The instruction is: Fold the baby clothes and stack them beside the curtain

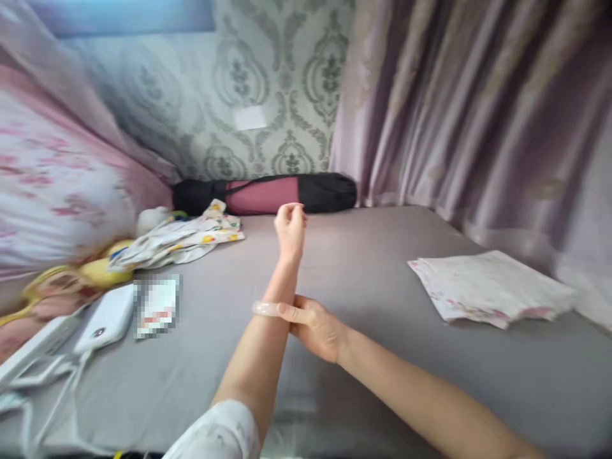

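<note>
My left arm stretches forward over a grey bedsheet point(363, 268). My left hand point(290, 226) is raised with its fingers loosely pinched together, and nothing shows in them. A pale bangle point(264, 308) sits on my left forearm. My right hand point(313, 328) reaches across from the right and its fingers close around my left forearm, right beside the bangle.
A folded floral cloth point(492, 287) lies on the right of the bed. A black and pink rolled bag point(268, 192) lies along the wall. Patterned clothing point(184, 239), yellow toys point(98, 271), a white power bank point(106, 319) and cables lie at left. Curtains point(478, 108) hang at right.
</note>
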`<action>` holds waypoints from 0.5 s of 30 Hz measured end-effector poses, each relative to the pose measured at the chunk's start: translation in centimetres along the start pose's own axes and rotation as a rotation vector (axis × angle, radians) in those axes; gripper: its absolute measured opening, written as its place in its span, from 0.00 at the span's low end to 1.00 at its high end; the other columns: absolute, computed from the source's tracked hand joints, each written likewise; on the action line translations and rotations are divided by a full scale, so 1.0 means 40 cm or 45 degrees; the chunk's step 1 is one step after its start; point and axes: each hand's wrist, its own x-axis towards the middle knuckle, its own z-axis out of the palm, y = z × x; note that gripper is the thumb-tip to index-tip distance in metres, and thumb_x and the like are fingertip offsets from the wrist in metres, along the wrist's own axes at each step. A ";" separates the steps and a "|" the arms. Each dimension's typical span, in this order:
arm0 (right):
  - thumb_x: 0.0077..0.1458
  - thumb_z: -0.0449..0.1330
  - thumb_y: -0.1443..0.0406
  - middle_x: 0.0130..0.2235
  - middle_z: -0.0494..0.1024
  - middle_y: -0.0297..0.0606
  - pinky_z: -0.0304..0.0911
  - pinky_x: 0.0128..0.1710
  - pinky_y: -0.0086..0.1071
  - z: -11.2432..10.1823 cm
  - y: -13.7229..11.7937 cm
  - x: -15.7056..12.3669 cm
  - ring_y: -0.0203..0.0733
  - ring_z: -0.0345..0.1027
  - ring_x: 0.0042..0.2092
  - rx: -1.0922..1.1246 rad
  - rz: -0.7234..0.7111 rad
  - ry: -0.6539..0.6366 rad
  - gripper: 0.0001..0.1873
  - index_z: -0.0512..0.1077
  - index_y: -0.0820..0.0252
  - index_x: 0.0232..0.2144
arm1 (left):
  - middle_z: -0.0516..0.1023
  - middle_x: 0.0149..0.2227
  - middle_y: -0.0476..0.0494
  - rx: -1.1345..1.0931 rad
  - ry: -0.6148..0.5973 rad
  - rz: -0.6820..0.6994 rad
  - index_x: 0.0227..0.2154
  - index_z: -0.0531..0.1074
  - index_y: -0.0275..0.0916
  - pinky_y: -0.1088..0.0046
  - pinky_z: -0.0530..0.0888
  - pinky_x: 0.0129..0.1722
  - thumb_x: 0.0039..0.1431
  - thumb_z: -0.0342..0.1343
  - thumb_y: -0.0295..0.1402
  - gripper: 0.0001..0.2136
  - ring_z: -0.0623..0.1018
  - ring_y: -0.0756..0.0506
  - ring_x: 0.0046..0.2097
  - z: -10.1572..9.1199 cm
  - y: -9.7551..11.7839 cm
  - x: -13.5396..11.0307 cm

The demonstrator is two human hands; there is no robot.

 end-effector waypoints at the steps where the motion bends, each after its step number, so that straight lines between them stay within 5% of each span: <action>1: 0.45 0.71 0.58 0.46 0.79 0.44 0.55 0.59 0.42 0.009 0.007 0.015 0.48 0.69 0.51 -0.013 0.016 -0.004 0.23 0.76 0.63 0.43 | 0.70 0.23 0.51 0.332 -0.097 0.208 0.30 0.71 0.39 0.77 0.64 0.28 0.56 0.52 0.25 0.04 0.68 0.53 0.26 -0.018 -0.007 0.004; 4: 0.45 0.71 0.59 0.49 0.78 0.43 0.54 0.59 0.42 0.030 0.036 0.058 0.48 0.68 0.53 -0.036 0.072 -0.024 0.25 0.74 0.62 0.46 | 0.75 0.30 0.47 1.149 -0.441 0.587 0.36 0.71 0.41 0.74 0.67 0.37 0.61 0.49 0.29 0.06 0.74 0.49 0.34 -0.071 -0.020 0.007; 7: 0.46 0.71 0.58 0.53 0.74 0.44 0.55 0.59 0.41 0.030 0.061 0.093 0.47 0.65 0.56 -0.083 0.136 -0.040 0.28 0.72 0.60 0.49 | 0.77 0.36 0.43 1.582 -0.661 0.684 0.38 0.71 0.41 0.71 0.69 0.40 0.63 0.46 0.30 0.09 0.76 0.46 0.39 -0.126 -0.032 0.020; 11: 0.45 0.70 0.54 0.53 0.73 0.46 0.60 0.53 0.41 -0.030 0.065 0.139 0.47 0.67 0.55 -0.288 0.237 0.119 0.32 0.69 0.58 0.51 | 0.78 0.39 0.41 1.836 -0.742 0.521 0.37 0.73 0.41 0.71 0.69 0.40 0.63 0.45 0.30 0.10 0.76 0.45 0.41 -0.254 -0.060 0.080; 15: 0.42 0.68 0.48 0.44 0.78 0.45 0.64 0.44 0.37 -0.134 0.047 0.186 0.45 0.72 0.44 -0.586 0.058 0.396 0.29 0.71 0.58 0.42 | 0.79 0.38 0.41 1.995 -0.617 0.303 0.34 0.74 0.40 0.73 0.69 0.39 0.60 0.48 0.27 0.09 0.76 0.46 0.40 -0.459 -0.062 0.164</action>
